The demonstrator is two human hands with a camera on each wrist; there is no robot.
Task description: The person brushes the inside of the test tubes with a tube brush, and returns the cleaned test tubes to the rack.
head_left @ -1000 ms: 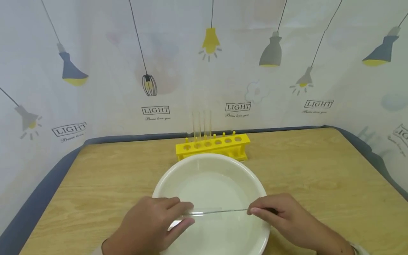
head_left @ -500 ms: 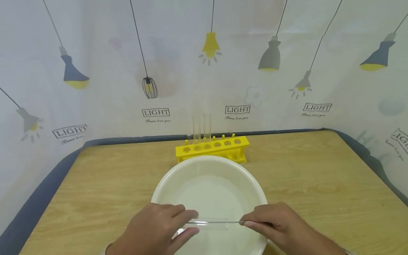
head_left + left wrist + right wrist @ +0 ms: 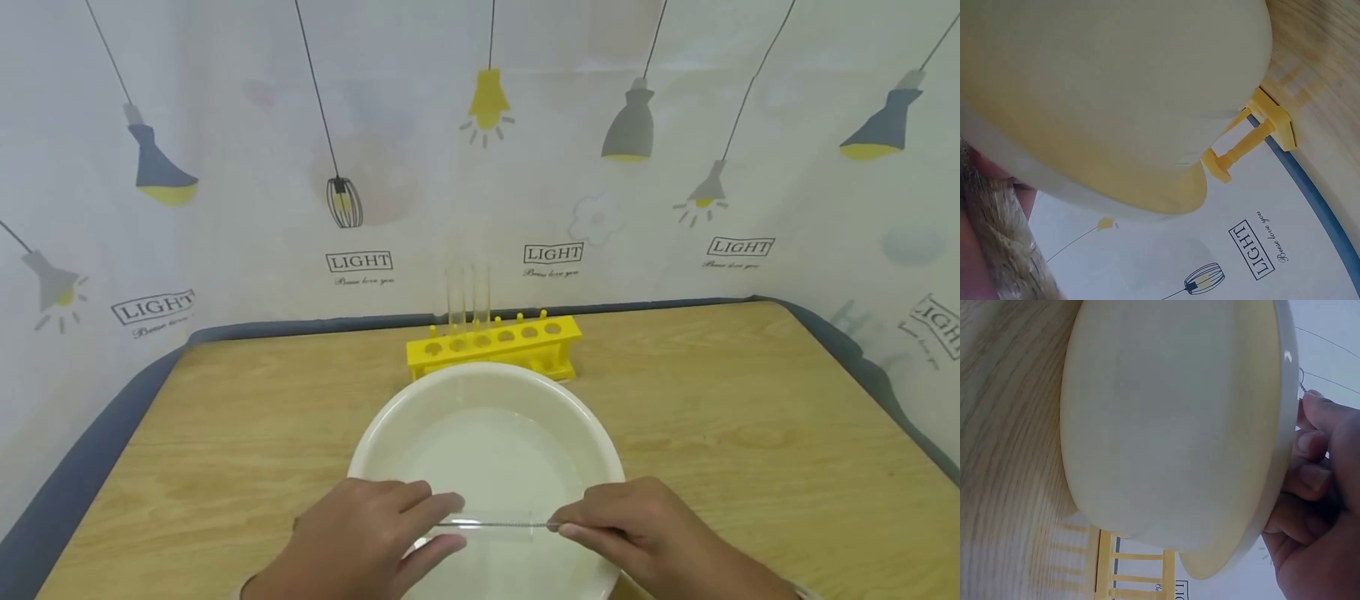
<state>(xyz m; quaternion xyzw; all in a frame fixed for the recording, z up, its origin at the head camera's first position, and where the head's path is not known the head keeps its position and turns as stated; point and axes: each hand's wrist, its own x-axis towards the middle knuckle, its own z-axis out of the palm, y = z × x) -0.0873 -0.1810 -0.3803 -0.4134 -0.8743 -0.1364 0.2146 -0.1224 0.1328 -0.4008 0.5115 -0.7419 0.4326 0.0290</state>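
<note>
Over the cream basin [image 3: 487, 372], my left hand [image 3: 363, 537] grips a clear glass test tube [image 3: 517, 517] lying level, its mouth toward the right. The thin twisted-wire stem of a test tube brush [image 3: 498, 525] runs into that mouth. My right hand [image 3: 637, 529] pinches the stem close outside the tube, and its curled fingers [image 3: 1313, 478] show beside the basin rim in the right wrist view. Pale brush bristles [image 3: 1007, 234] appear by the left hand in the left wrist view. The left palm hides the tube's other end in the head view.
Behind the basin stands a yellow test tube rack [image 3: 495, 342] with two clear test tubes [image 3: 480, 296] upright in it. The wooden table [image 3: 750, 433] stretches to both sides. A lamp-printed curtain [image 3: 420, 167] hangs along the back.
My right hand has moved left, closer to the tube's mouth, sliding the brush stem deeper inside. Both hands and the tube sit slightly lower in view than a second ago.
</note>
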